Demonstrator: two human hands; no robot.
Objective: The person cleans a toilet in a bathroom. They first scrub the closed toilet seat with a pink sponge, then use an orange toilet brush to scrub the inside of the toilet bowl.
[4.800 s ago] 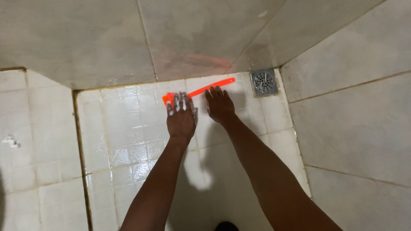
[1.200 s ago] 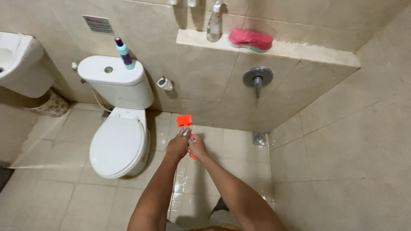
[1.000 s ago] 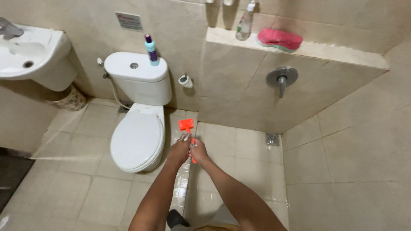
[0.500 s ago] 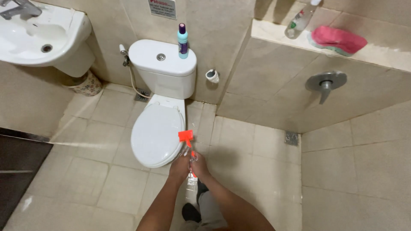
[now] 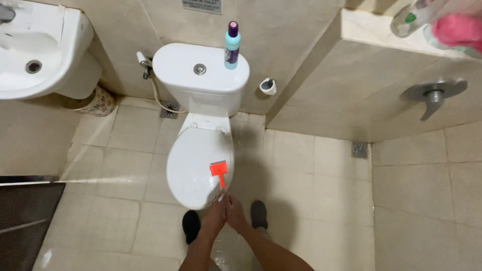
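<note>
Gripping together at the bottom centre of the view, the left hand point(image 5: 215, 217) and the right hand point(image 5: 235, 215) close side by side around the lower end of an orange brush point(image 5: 219, 173), fingers curled tight on its handle so that only a short stretch of shaft shows above them. From the hands the brush runs up toward twelve o'clock, tilted slightly to eleven, its long axis nearly in line with the forearms and its flat orange head hanging over the closed white toilet lid point(image 5: 198, 170); whether the head touches the lid or hovers above it cannot be told. Both hands sit equally near the handle, the left a shade lower. Below the hands, two dark shoes point(image 5: 191, 226) stand on the wet tiled floor point(image 5: 311, 170). Farther out at twelve o'clock the cistern point(image 5: 201, 68) carries a teal bottle with a purple cap point(image 5: 232, 46). A washbasin point(image 5: 35, 50) sits at ten o'clock, a floor drain point(image 5: 359, 149) at two o'clock, and a blurred pink thing point(image 5: 459, 29), cut off by the frame, on the ledge at one o'clock. The grip end of the handle is hidden inside the hands.
</note>
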